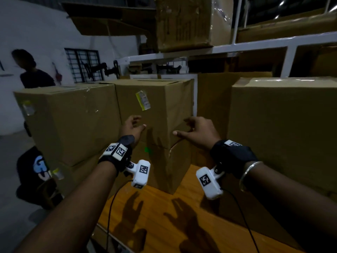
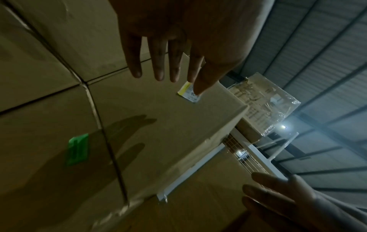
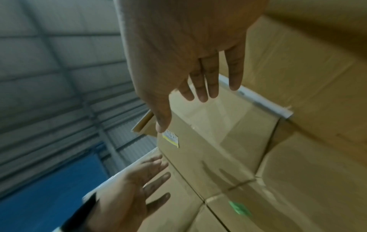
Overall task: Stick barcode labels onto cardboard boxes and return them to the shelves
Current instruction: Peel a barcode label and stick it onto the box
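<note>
Both hands are empty with fingers spread: the left hand and right hand reach toward the near vertical corner of the upper cardboard box, either side of it, contact unclear. A yellow-edged barcode label sticks on its left face. The box tops a lower box with a green sticker, on the wooden shelf.
</note>
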